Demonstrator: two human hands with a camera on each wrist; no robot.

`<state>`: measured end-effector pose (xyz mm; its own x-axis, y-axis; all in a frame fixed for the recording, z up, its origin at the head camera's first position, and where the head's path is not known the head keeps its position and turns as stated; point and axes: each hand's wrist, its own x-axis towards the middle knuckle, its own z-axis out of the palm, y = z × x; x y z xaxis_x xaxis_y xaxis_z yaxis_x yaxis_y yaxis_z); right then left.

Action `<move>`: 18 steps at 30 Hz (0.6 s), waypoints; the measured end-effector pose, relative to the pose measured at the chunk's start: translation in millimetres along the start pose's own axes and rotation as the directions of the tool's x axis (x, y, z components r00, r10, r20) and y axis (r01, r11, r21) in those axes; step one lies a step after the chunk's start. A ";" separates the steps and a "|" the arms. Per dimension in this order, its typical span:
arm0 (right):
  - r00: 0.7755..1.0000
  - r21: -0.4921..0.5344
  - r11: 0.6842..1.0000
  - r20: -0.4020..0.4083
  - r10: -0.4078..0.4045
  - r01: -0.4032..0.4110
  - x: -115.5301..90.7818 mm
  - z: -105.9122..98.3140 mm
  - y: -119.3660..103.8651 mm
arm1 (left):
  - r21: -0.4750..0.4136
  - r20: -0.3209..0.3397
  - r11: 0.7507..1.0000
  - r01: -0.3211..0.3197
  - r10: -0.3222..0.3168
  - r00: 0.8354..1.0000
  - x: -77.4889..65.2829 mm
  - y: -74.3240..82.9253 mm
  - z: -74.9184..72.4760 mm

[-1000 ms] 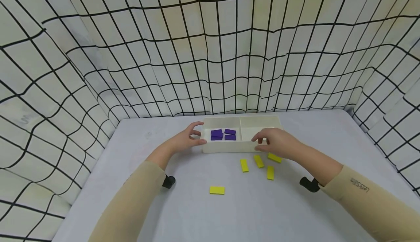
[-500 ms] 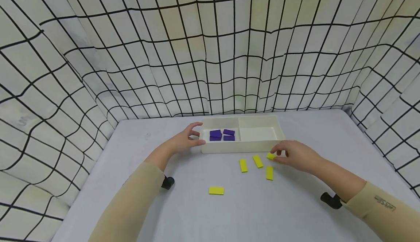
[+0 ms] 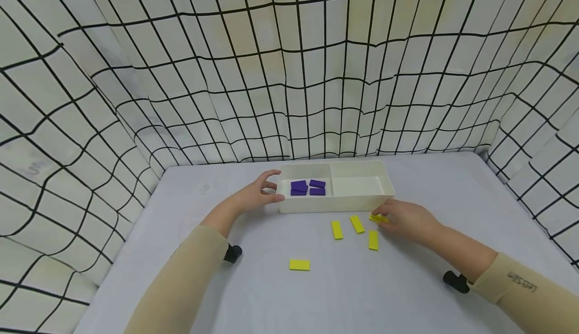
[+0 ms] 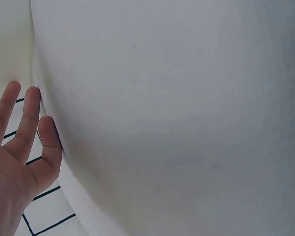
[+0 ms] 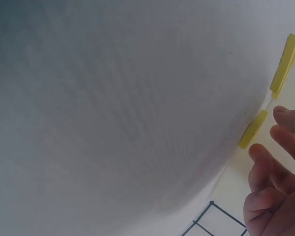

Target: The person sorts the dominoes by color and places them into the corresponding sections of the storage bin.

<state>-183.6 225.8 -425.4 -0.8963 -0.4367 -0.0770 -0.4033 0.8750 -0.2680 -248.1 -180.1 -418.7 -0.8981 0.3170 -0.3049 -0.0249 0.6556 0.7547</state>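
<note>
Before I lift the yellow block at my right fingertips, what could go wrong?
Your right hand might bump the tray, since that yellow block lies close to its near side; a bump could shift the purple blocks inside. You may also nudge the neighbouring yellow block nearer you.

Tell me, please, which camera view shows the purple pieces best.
The head view: it looks down into the box, where the purple pieces lie in plain sight. Neither wrist view shows any of them.
</note>
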 end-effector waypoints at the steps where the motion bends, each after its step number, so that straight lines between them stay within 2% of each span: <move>1: 1.000 -0.010 1.000 0.006 0.000 0.000 0.6 1.2 -0.2 | -0.002 0.000 1.000 0.002 -0.002 1.000 -0.5 -0.2 0.3; 9: 1.000 -0.065 0.998 0.018 -0.009 0.010 1.1 4.7 -0.6 | -0.004 0.000 1.000 0.010 -0.010 1.000 -0.2 -1.1 0.6; 18: 1.000 -0.046 0.999 0.012 -0.016 0.017 -1.5 2.8 3.1 | -0.010 0.007 1.000 0.006 -0.006 1.000 -2.2 3.2 0.9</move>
<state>-183.0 228.6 -428.9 -0.8873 -0.4533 -0.0844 -0.4263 0.8762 -0.2248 -245.8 -178.0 -416.1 -0.8950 0.3178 -0.3130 -0.0346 0.6503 0.7589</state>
